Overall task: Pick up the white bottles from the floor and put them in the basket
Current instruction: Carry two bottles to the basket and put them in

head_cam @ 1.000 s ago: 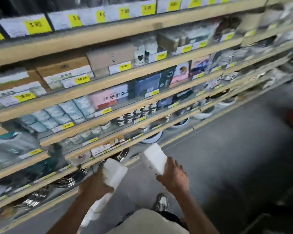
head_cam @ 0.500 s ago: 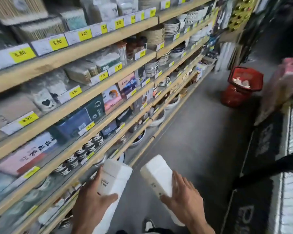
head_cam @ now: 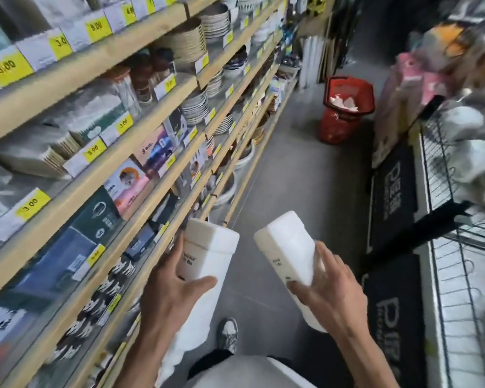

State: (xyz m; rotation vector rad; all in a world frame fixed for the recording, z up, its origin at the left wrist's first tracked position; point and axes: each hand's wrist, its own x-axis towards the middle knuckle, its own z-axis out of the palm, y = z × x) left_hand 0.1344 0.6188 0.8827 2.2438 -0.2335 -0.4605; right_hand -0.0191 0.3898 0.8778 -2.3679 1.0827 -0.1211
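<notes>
Both bottles are up higher in the view now, and the red basket point(head_cam: 335, 127) shows down the aisle.
The left hand point(head_cam: 168, 301) wraps fingers and thumb round the left white bottle point(head_cam: 207, 253), just beside the wooden shelves point(head_cam: 76, 208). The right hand point(head_cam: 333, 298) grips the right white bottle point(head_cam: 289, 245), which tilts. The basket stands on the grey floor point(head_cam: 305, 177), well apart from both hands, with white things inside.

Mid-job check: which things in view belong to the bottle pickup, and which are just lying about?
Job: left hand gripping left bottle; right hand gripping right bottle; red basket on the floor ahead, white items inside.
Lying about: wooden shelves of priced goods; stacked plates; black mats; wire rack.
</notes>
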